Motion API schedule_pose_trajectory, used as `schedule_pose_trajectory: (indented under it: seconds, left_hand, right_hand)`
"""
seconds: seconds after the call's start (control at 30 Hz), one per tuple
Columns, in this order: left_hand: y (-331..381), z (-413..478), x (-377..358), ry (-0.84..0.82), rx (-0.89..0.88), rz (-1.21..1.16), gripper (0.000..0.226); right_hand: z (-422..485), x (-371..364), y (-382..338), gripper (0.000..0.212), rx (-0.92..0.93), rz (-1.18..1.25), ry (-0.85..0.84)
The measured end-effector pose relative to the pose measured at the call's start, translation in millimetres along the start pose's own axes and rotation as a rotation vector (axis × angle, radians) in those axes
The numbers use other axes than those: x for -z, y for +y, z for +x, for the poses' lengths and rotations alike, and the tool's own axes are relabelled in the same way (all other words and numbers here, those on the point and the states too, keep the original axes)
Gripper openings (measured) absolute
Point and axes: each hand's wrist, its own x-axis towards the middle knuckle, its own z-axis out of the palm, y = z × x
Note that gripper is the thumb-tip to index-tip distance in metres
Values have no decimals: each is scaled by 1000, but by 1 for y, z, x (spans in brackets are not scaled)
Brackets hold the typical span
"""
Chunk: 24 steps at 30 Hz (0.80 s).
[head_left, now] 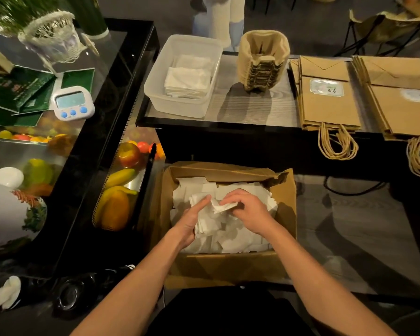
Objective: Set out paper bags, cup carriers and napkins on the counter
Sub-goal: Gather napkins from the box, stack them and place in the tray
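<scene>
Both my hands are inside an open cardboard box [284, 202] full of loose white napkins [235, 238]. My left hand [192, 219] holds a small stack of napkins from the left side. My right hand [247, 212] pinches a crumpled napkin [222, 207] at the top of that stack. On the counter beyond stand a clear plastic tub [155, 93] with folded napkins [188, 80], a stack of pulp cup carriers [262, 60], and two piles of brown paper bags [330, 105] [403, 103] lying flat, handles hanging over the front edge.
A glass display case with fruit [117, 190] stands to the left of the box. On its top sit a white timer [72, 103], green leaflets [17, 93] and a wicker-wrapped vase [51, 37]. Dark bottles [68, 297] lie at the lower left.
</scene>
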Motion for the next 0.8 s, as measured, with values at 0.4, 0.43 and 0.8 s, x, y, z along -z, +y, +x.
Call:
schedule_pose_trajectory:
  seconds: [0.4, 0.43, 0.8]
  left_hand:
    - [-1, 7, 4, 204, -48, -14, 59]
    - [-1, 7, 5, 238, -56, -17, 67]
    - [6, -1, 5, 186, -54, 31, 56]
  right_hand:
    - [-3, 0, 9, 29, -146, 62, 88]
    - [-3, 2, 12, 27, -174, 89, 99]
    - [-8, 8, -4, 10, -227, 379, -15]
